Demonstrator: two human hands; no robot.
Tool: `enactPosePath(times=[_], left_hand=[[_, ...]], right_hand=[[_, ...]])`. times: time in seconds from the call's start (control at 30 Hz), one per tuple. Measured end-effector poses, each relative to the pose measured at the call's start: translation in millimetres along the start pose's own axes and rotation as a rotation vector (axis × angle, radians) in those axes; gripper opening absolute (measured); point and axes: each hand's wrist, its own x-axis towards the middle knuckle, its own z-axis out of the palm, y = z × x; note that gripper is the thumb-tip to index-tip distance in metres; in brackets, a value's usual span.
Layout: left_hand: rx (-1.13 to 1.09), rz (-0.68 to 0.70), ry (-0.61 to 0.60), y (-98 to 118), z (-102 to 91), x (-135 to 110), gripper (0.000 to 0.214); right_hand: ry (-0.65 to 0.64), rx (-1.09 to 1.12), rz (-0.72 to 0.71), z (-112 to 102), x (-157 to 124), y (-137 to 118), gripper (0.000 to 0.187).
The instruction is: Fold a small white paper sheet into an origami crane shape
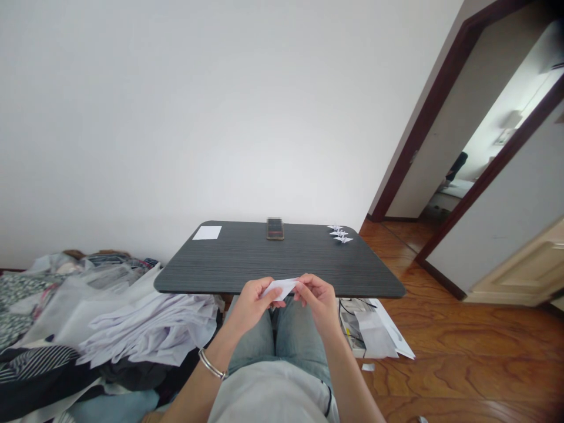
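And here we are at the dark bench (pixel 247 258), read as a clock face with twelve at the wall (pixel 247 117), and all the action sits down at six! The folded white paper (pixel 279 289) is up in both hands by the near edge, its narrow end aimed at three o'clock. The left hand (pixel 258 301) has its grip closed on the broad end, thumb laid across the top. Over on the other side, the right hand (pixel 316 295) has its grip pinched on the narrow tip, thumb against fingers. Whether the paper touches the bench, I cannot tell from here.

Round the dial we go: a flat white sheet (pixel 207 233) lies at ten, a phone (pixel 275 229) sits at twelve, and three white paper cranes (pixel 340 234) line up close together at one to two. Off the bench, a big white heap (pixel 152 329) spreads out at eight, and loose papers (pixel 376 335) lie low at four, above the wooden floor (pixel 445 358)!
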Motion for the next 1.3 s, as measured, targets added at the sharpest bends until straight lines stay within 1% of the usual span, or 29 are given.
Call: enactPosePath(times=[0.17, 0.43, 0.7, 0.9, 1.17, 1.3], left_hand=[[0.016, 0.006, -0.008, -0.7, 0.3, 0.3, 0.032], [0.000, -0.005, -0.019, -0.2, 1.2, 1.1, 0.032], [0.010, -0.007, -0.022, -0.3, 1.8, 1.2, 0.033], [0.031, 0.001, -0.028, -1.6, 1.5, 1.1, 0.034], [-0.012, -0.021, -0.049, -3.2, 3.3, 0.7, 0.035], [-0.008, -0.007, -0.059, -5.7, 2.5, 1.0, 0.035]], right_hand=[[0.015, -0.022, -0.001, 0.7, 0.1, -1.8, 0.016], [0.004, -0.096, -0.045, 0.7, -1.0, -4.6, 0.015], [-0.011, -0.077, -0.065, 1.7, -1.6, -5.9, 0.016], [0.040, -0.110, -0.082, 4.0, -2.9, -6.8, 0.018], [0.093, -0.132, -0.097, 6.5, -2.9, -3.7, 0.022], [0.075, -0.101, -0.081, 5.8, -2.4, -1.8, 0.019]])
